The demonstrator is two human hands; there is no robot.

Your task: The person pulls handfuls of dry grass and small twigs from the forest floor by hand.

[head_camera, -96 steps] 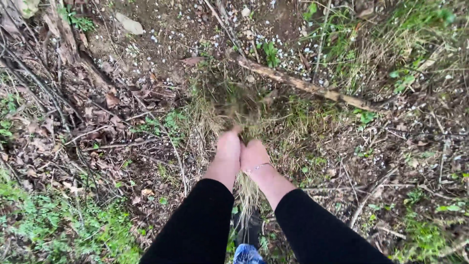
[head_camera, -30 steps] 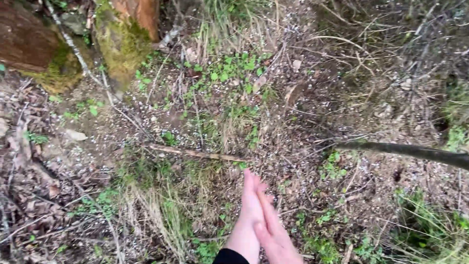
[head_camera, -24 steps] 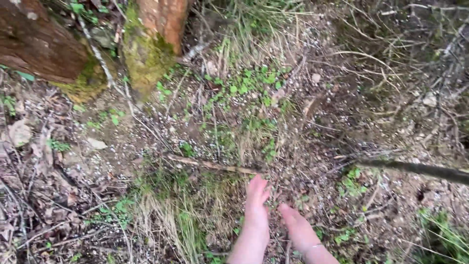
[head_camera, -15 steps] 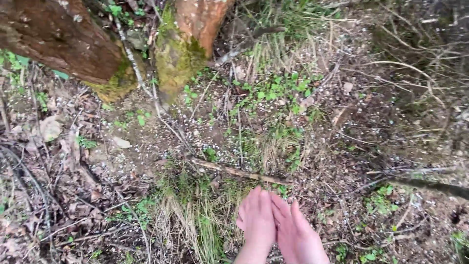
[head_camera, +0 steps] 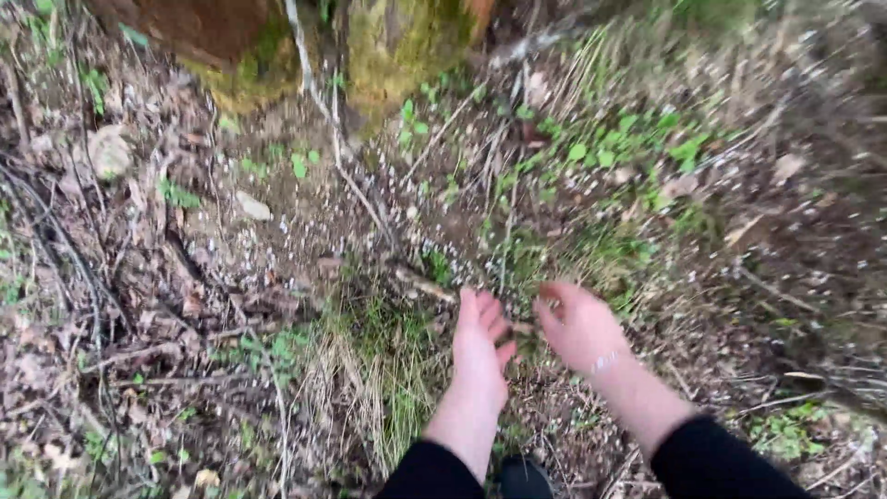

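My left hand [head_camera: 480, 346] hangs flat and empty, fingers pointing away, above a tuft of dry and green grass [head_camera: 379, 370]. A hand's width to its right is my right hand [head_camera: 577, 325], fingers loosely curled and apart, holding nothing I can see, with a thin bracelet on the wrist. Both arms wear black sleeves. A thin stick [head_camera: 425, 286] lies on the soil just beyond the fingertips. The frame is blurred by motion.
Mossy tree trunks [head_camera: 397, 46] stand at the top. Bare soil with white specks, dead leaves [head_camera: 111, 152] and twigs cover the left. Small green plants [head_camera: 628, 139] grow at upper right. A dark shoe tip [head_camera: 522, 476] shows at the bottom edge.
My hands, pressed together half a second ago, have come apart. The view has swung down, so the trunks sit higher in frame. Three seconds ago both hands gripped a grass clump.
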